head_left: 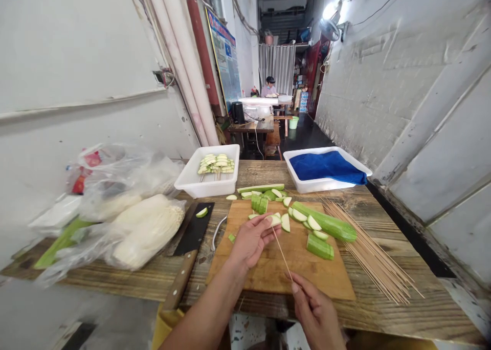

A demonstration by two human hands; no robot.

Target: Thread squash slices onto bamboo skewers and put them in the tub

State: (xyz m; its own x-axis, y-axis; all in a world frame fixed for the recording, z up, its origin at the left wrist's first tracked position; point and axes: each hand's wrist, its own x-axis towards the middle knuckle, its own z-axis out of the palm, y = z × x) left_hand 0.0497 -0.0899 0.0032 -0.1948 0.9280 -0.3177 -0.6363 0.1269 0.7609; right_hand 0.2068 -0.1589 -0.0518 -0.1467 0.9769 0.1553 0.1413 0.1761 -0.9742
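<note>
Wooden table [422, 322], narrow kitchen. Nearest, the right hand [316, 314] pinches a skewer [282, 253] by its end. The left hand [251, 240] grips a slice [274, 219] at its tip, over the board [276, 278]. Threading seems in hand, which calls for a centred push. Beyond, a tray [192, 178] holds threaded slices.

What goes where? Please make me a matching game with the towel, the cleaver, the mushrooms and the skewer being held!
Things:
1 towel
2 cleaver
3 mushrooms
4 skewer

Places:
A in a bag
B in the right tray
C in the right hand
D left of the board

Pairs: 1-B, 2-D, 3-A, 4-C
</note>
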